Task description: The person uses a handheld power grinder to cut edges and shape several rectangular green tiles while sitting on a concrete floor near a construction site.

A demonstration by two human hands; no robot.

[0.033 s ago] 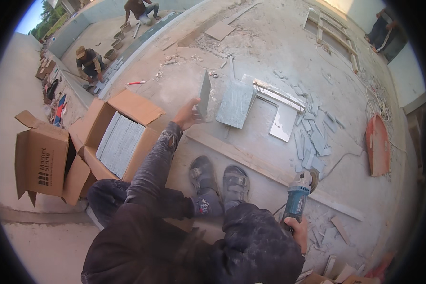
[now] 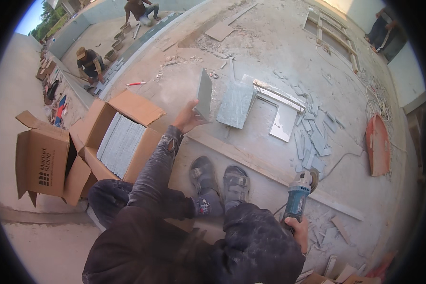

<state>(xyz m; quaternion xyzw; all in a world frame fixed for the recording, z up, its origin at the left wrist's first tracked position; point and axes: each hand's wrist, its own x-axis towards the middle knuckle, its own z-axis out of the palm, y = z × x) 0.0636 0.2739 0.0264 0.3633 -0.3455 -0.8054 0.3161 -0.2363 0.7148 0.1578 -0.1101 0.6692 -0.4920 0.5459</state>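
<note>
My left hand (image 2: 188, 116) grips a grey-green stone tile (image 2: 204, 97) by its lower end and holds it tilted up above the floor. In my right hand (image 2: 299, 231) is a blue angle grinder (image 2: 297, 199), held by its rear end beside my right knee, its disc pointing away from me. Whether the disc is spinning I cannot tell. Just right of the held tile, a larger grey-green slab (image 2: 235, 105) lies by a pale board with a raised strip (image 2: 280, 97). To my left, an open cardboard box (image 2: 130, 106) contains a stack of stone tiles (image 2: 120, 144).
A wooden plank (image 2: 244, 156) runs across the floor beyond my feet. Stone offcuts (image 2: 312, 137) lie in a heap at right, near a red trough-like container (image 2: 377, 144). Another open carton (image 2: 45, 161) stands far left. Two people (image 2: 90, 64) work at upper left; a cable trails at right.
The tile in my left hand has turned slightly, so its flat face shows more. My right hand and the grinder have not visibly moved.
</note>
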